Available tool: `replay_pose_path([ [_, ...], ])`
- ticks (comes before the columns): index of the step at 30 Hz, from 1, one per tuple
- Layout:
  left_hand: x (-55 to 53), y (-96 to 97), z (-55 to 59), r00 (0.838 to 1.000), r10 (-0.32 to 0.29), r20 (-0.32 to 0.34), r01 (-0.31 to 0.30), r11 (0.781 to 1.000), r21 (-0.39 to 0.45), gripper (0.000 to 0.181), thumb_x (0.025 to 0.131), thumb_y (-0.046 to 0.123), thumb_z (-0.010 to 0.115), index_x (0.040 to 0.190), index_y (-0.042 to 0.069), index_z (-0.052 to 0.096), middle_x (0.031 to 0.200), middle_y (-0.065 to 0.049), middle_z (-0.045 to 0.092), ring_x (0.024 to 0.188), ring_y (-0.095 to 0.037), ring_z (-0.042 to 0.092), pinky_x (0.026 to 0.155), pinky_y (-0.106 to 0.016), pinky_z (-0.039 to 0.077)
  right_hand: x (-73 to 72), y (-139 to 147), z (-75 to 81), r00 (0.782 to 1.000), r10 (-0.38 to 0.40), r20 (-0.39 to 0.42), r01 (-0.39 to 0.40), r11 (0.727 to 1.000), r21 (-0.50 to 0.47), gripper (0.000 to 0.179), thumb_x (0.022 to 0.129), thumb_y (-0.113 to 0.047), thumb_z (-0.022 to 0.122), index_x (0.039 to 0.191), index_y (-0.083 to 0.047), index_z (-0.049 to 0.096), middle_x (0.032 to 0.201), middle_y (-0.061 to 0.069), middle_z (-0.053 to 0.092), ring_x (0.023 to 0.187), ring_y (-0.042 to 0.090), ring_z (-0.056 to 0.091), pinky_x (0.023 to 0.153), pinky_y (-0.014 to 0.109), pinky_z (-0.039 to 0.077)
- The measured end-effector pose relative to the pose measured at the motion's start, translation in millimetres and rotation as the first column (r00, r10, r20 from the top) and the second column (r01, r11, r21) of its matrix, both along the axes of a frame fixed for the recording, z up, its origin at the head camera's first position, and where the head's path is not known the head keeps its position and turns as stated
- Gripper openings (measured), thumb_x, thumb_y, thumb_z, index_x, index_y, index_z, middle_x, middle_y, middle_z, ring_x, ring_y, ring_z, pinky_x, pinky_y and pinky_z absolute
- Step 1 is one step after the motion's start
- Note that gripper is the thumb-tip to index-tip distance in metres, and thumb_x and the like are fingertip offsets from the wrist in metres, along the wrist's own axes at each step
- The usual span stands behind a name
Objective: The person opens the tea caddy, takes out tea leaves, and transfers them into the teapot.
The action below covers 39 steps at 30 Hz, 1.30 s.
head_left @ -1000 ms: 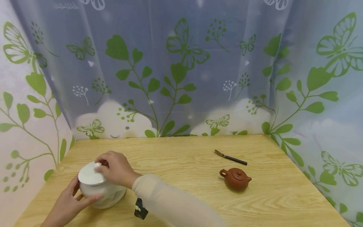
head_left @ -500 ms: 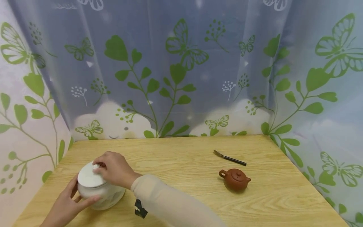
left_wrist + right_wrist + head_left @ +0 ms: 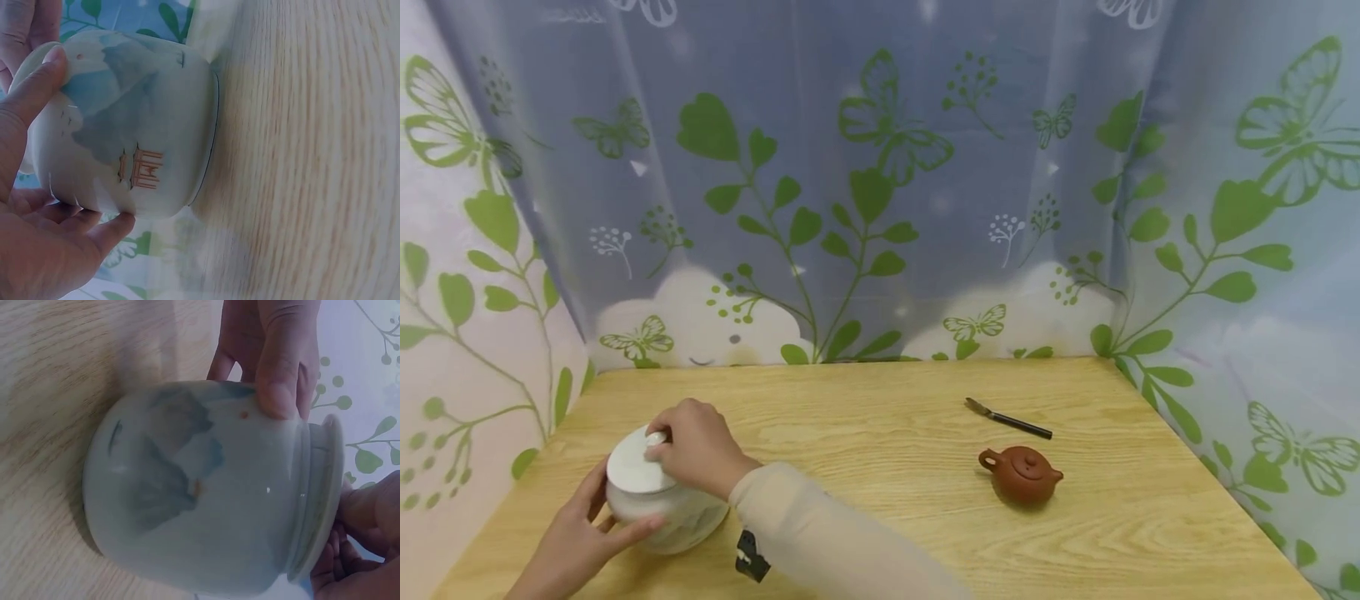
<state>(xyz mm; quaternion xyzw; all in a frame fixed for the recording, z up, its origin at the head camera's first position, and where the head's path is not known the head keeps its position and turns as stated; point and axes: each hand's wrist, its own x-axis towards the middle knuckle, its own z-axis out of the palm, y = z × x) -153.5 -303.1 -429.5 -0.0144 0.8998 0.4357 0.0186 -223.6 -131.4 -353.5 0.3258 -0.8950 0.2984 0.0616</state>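
A white porcelain jar point(image 3: 688, 523) stands at the left of the table; the left wrist view shows blue mountains and a small reddish pavilion painted on its side point(image 3: 119, 100). My left hand point(image 3: 576, 529) grips the jar's near left side, thumb in front and fingers curled around the shoulder. With my right hand point(image 3: 706, 443) I pinch the knob of the white lid point(image 3: 634, 468). Seen from the right wrist, the lid point(image 3: 326, 494) sits at the jar's mouth, with a narrow strip showing between it and the rim. The jar's inside is hidden.
A reddish-brown clay teapot point(image 3: 1027, 477) sits on the right of the wood-grain table point(image 3: 865, 483). Behind it lies a small tool with a dark handle point(image 3: 1021, 424) and a metal tip. Printed curtains point(image 3: 820, 167) enclose the back and sides.
My right wrist and sleeve have shifted slightly left, and the right hand has turned a little at the knob. The left hand and jar stay nearly in place.
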Motion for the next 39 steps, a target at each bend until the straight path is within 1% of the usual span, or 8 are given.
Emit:
replay_pose_path([
  [6, -0.9, 0.1, -0.8, 0.999, -0.001, -0.037, 0.0, 1.0, -0.012, 0.108, 0.086, 0.032, 0.073, 0.152, -0.001, -0.006, 0.153, -0.034, 0.011, 0.134, -0.057, 0.02, 0.097, -0.055, 0.039, 3.0, -5, 1.4, 0.997, -0.07, -0.012, 0.071, 0.997, 0.028, 0.009, 0.082, -0.021, 0.077, 0.09, -0.018, 0.075, 0.084, -0.016, 0.067, 0.077, -0.005, 0.055, 0.065, 0.004, 0.038],
  [11, -0.4, 0.0, -2.5, 1.0, 0.001, -0.023, -0.002, 1.0, -0.004, 0.107, 0.086, 0.032, 0.072, 0.151, -0.001, -0.006, 0.153, -0.035, 0.009, 0.134, -0.057, 0.02, 0.097, -0.056, 0.038, 2.7, -8, 1.1, 0.995, -0.072, -0.062, 0.077, 0.993, 0.086, 0.009, 0.079, -0.021, 0.079, 0.087, -0.021, 0.076, 0.082, -0.018, 0.067, 0.076, -0.004, 0.055, 0.064, 0.004, 0.037],
  [15, -0.3, 0.4, -2.7, 1.0, 0.005, -0.014, -0.005, 1.0, 0.014, 0.108, 0.086, 0.032, 0.072, 0.152, 0.0, -0.007, 0.154, -0.033, 0.007, 0.135, -0.056, 0.018, 0.098, -0.056, 0.037, 0.6, -7, 2.0, 0.997, -0.069, -0.035, 0.072, 0.992, 0.099, 0.006, 0.079, -0.021, 0.078, 0.085, -0.022, 0.075, 0.081, -0.019, 0.066, 0.075, -0.005, 0.055, 0.065, 0.005, 0.037],
  [18, -0.3, 1.0, -2.1, 0.999, 0.002, -0.035, -0.001, 1.0, 0.011, 0.107, 0.087, 0.031, 0.072, 0.152, 0.001, -0.007, 0.154, -0.032, 0.007, 0.135, -0.056, 0.017, 0.098, -0.058, 0.037, -0.4, -8, 2.6, 0.997, -0.075, -0.007, 0.076, 0.993, 0.092, 0.006, 0.079, -0.021, 0.078, 0.085, -0.021, 0.075, 0.082, -0.019, 0.066, 0.076, -0.004, 0.055, 0.066, 0.006, 0.038],
  [25, 0.5, 1.9, -2.9, 0.997, -0.008, -0.071, 0.009, 1.0, 0.016, 0.104, 0.087, 0.029, 0.072, 0.154, 0.005, -0.003, 0.155, -0.031, 0.008, 0.136, -0.055, 0.016, 0.098, -0.06, 0.035, 4.0, -11, -3.1, 0.991, -0.081, -0.109, 0.102, 0.974, 0.204, 0.011, 0.079, -0.029, 0.078, 0.089, -0.025, 0.074, 0.083, -0.017, 0.062, 0.081, -0.001, 0.053, 0.071, 0.009, 0.038],
  [31, 1.2, 2.0, -3.3, 0.997, 0.0, -0.074, 0.003, 0.999, 0.033, 0.102, 0.087, 0.027, 0.072, 0.154, 0.006, -0.002, 0.155, -0.03, 0.009, 0.137, -0.052, 0.017, 0.098, -0.056, 0.037, 5.4, -10, -7.9, 0.989, -0.08, -0.121, 0.098, 0.984, 0.149, 0.01, 0.081, -0.029, 0.077, 0.09, -0.025, 0.074, 0.082, -0.018, 0.06, 0.08, -0.002, 0.049, 0.074, 0.01, 0.037],
  [38, 1.0, 2.9, -4.5, 0.997, 0.002, -0.082, 0.002, 0.999, 0.041, 0.102, 0.087, 0.026, 0.072, 0.154, 0.007, -0.001, 0.155, -0.029, 0.01, 0.137, -0.052, 0.017, 0.098, -0.054, 0.038, 4.8, -4, -9.3, 0.995, -0.055, -0.084, 0.063, 0.994, 0.089, 0.012, 0.083, -0.028, 0.075, 0.093, -0.022, 0.074, 0.084, -0.016, 0.062, 0.077, -0.003, 0.047, 0.071, 0.008, 0.036],
  [39, 1.0, 2.5, -4.7, 0.997, 0.002, -0.081, 0.001, 0.999, 0.039, 0.102, 0.087, 0.026, 0.073, 0.154, 0.008, -0.001, 0.156, -0.028, 0.01, 0.137, -0.051, 0.017, 0.098, -0.051, 0.041, 4.4, -4, -9.4, 0.996, -0.05, -0.078, 0.057, 0.995, 0.084, 0.013, 0.083, -0.028, 0.075, 0.094, -0.022, 0.074, 0.084, -0.016, 0.062, 0.077, -0.003, 0.047, 0.071, 0.008, 0.036],
])
